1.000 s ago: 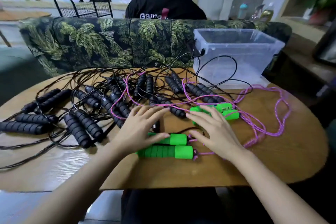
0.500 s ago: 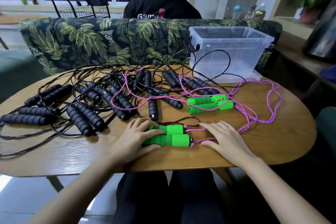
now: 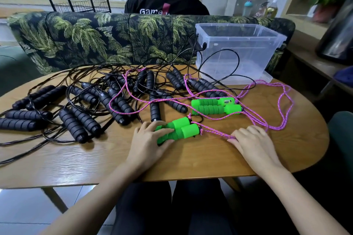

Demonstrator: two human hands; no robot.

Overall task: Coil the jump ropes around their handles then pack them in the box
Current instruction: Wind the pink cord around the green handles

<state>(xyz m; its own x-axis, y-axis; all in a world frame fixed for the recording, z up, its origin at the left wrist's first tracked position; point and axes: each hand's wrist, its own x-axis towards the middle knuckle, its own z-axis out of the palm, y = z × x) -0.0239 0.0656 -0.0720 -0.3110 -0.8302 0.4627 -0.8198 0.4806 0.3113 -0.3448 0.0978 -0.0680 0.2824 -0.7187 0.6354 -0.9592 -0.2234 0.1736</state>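
- Now, at 6 o'clock on the oval wood-grain desk [image 3: 210, 158], two hands show. The left grip [image 3: 150, 141] curls fingers and thumb round one pair of near green handles [image 3: 183, 129] lying side by side. The right grip [image 3: 254, 143], at 3 o'clock from it, lies flat and relaxed, fingertips pressing the pink rope [image 3: 215, 132] to the wood.
- Those handles are ribbed foam cylinders with smooth plastic caps, and their rope leaves the cap ends uncoiled.
- Thin, braided and speckled, the pink rope loops loosely out toward 2 o'clock and across to 11.
- At 1 o'clock from the held pair lies a second green pair [image 3: 214, 107], making four green handles; one carries a small digit counter.
- From 9 to 12 o'clock lie the black handles [image 3: 80, 122], matt ribbed foam, close to twenty; the tangle of glossy black cords [image 3: 57, 139] blocks an exact count.
- One clear plastic box [image 3: 238, 57], rectangular and lidless, stands at 1 o'clock on the far edge.
- Beyond it is a palm-print sofa [image 3: 86, 40] and a seated person [image 3: 166, 0] in black.
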